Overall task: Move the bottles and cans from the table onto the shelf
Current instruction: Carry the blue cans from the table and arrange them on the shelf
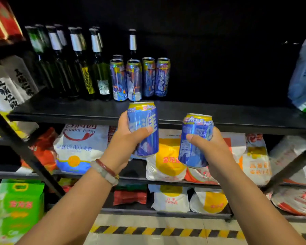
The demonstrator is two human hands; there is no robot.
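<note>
L hand (125,138) grips a short blue aluminium can w/ yellow top band (143,129), fingers round the back, thumb across the front. The can is upright, held in the air just in front of the front edge of the black metal shelf board (219,112); its top rim reaches above that edge. R hand (214,149) grips a second blue can w/ yellow top band (195,140) the same way, thumb on the front, the can tilted slightly, lower than the first and below the board's edge. The two cans are apart, w/ a clear gap between them.

On the board, left part: a row of dark green glass bottles w/ silver foil necks (88,68), packed close, approx two deep. Just right of them stand tall blue-purple printed cans (140,80), upright, side by side, w/ one more bottle behind. Right of the last tall can the board is bare, w/ open room to a pale plastic bag (304,76) at the far right end.

A black diagonal brace (25,149) crosses the frame at left; another runs at right. Lower tiers hold white, yellow and orange flour bags (166,161). A green bag (19,209) sits bottom left. Yellow-black hazard tape (166,231) runs along the floor. Bead bracelets (105,171) circle the L wrist.
</note>
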